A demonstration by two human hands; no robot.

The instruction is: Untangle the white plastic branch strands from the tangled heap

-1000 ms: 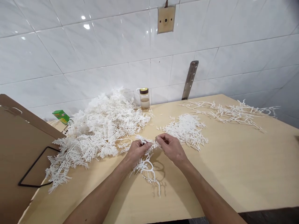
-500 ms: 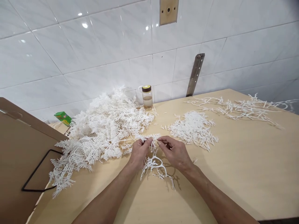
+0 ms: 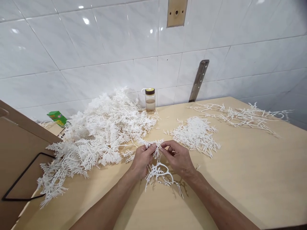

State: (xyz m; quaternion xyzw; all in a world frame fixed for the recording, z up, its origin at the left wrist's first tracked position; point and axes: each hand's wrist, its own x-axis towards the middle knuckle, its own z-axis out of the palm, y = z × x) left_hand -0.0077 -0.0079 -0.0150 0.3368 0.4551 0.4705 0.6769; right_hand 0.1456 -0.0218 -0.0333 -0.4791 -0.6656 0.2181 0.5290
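Note:
My left hand (image 3: 142,161) is closed around a white branching sprig (image 3: 160,171), plastic-looking and coral-like. Its bare, curving stems hang below the fingers, and its fine-tipped end shows above the thumb. Thumb and forefinger of my right hand (image 3: 179,159) are pinched together at the sprig's fine tips. Left of the hands rises a large heap of similar bushy white sprigs (image 3: 103,131). Just beyond my right hand lies a low pile of small white snipped-looking tips (image 3: 195,135).
Bare white stems (image 3: 242,115) lie at the table's (image 3: 259,179) far right. A lidded bottle of liquid (image 3: 150,103) stands by the tiled wall. At left are a green carton (image 3: 57,118) and a brown cardboard panel (image 3: 21,153). A metal bracket (image 3: 199,81) leans at the wall.
My right fingertips have come in closer to the sprig's tips and pressed together. The left hand keeps its hold. The view has shifted slightly.

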